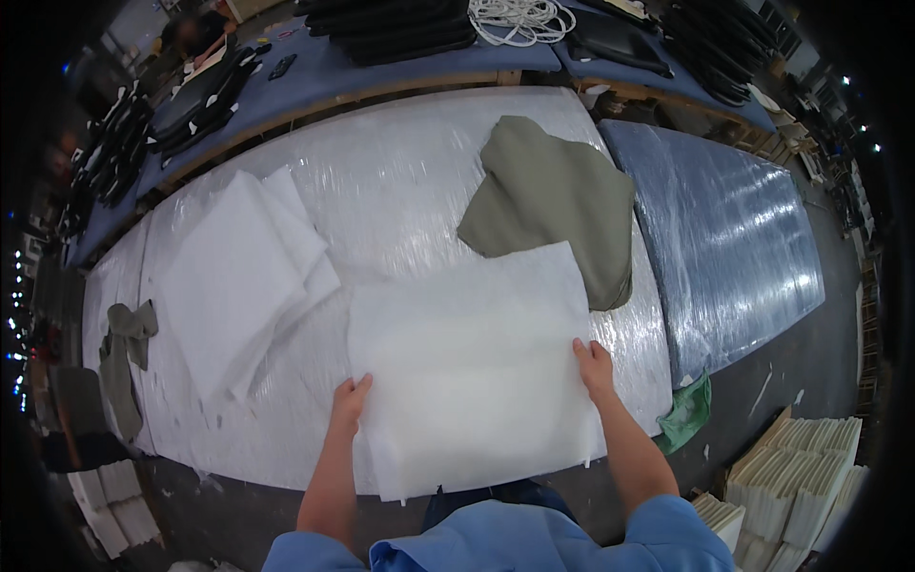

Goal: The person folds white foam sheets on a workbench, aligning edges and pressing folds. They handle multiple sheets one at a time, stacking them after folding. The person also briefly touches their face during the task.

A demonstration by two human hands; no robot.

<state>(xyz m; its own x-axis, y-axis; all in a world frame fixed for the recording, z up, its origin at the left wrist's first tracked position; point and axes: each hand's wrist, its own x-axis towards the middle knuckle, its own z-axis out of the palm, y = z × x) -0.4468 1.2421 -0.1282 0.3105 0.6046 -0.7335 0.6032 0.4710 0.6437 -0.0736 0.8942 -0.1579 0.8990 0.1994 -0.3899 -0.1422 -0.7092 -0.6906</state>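
Note:
A square white sheet of soft padding (477,372) lies before me at the near edge of the plastic-wrapped table (381,181). My left hand (351,402) grips its left side, and on the opposite side my right hand (593,367) grips it too. Both thumbs rest along the edges, while most of the other fingers are hidden beneath. The pad's far right corner overlaps a folded olive-green cloth (558,186). Off to the left lies a loose stack of similar white sheets (238,276), turned at an angle.
A blue plastic-wrapped slab (715,248) adjoins the table on the right, with a green rag (686,415) at its corner. Black cushions (391,29) and coiled white cord (519,19) sit on the blue bench behind. White panels (796,477) are stacked at lower right. A person (195,43) is far left.

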